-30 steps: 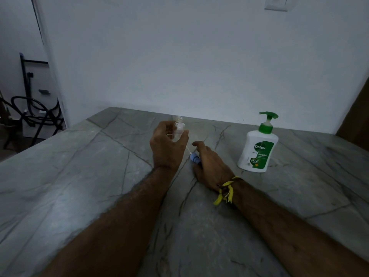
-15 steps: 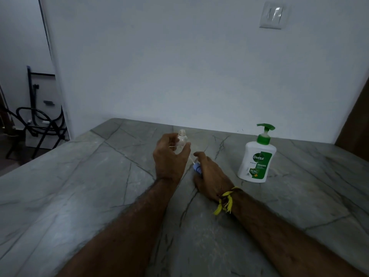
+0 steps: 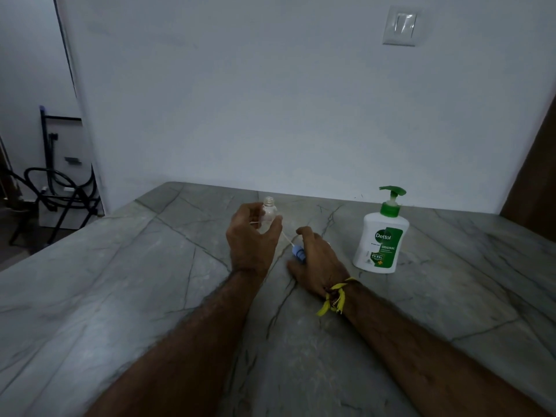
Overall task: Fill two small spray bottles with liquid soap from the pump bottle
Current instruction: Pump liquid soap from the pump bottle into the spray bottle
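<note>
My left hand (image 3: 251, 239) grips a small clear spray bottle (image 3: 268, 212) upright on the grey stone counter (image 3: 120, 296); its threaded neck is uncapped. My right hand (image 3: 319, 263) lies on the counter just right of it and holds the blue spray cap (image 3: 298, 253), whose thin white dip tube (image 3: 285, 237) points toward the bottle. A white pump bottle (image 3: 382, 236) with a green pump head and a Dettol label stands to the right of my right hand, apart from it. I see only one small bottle.
A white wall backs the counter, with a light switch (image 3: 400, 25) high on the right. Off the counter's left edge stand a black metal frame and hoses (image 3: 57, 188). A brown wooden surface (image 3: 535, 188) borders the far right.
My hands and the bottles have kept their places. The camera has tilted upward, so everything sits lower in the frame and the wall switch has come fully into view.
</note>
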